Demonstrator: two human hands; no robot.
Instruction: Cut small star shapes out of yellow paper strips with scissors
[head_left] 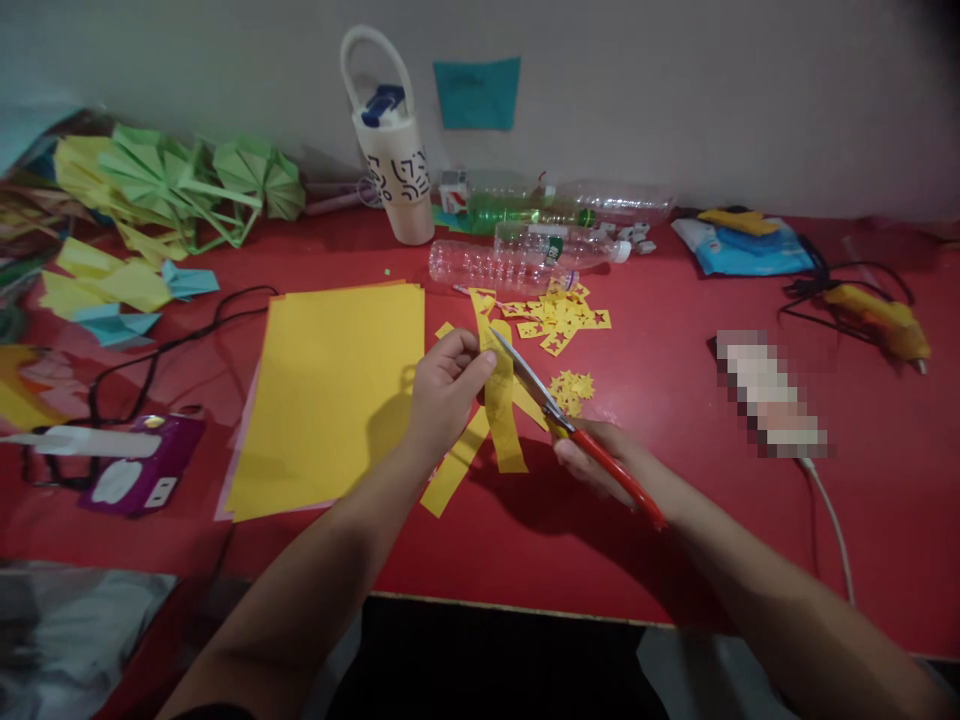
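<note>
My left hand (452, 382) pinches a yellow paper strip (504, 420) that hangs down over the table. Red-handled scissors (555, 405) are in my right hand (600, 458), their blades pointing up and left beside the strip near my left fingertips. More yellow strips (454, 465) lie beneath. Right of the blades is a small pile of yellow paper stars (572, 390). Behind it lie yellow scraps (561, 318) with star-shaped holes. To the left of my left hand rests a stack of yellow paper (330, 400).
Plastic bottles (517, 262) and a white tumbler (395, 170) are at the back. Folded paper shapes (172, 185) and a purple box (142, 470) lie at left. A glue gun (877, 315), a blue packet (750, 250) and a blurred-out device (772, 400) with a cable are at right.
</note>
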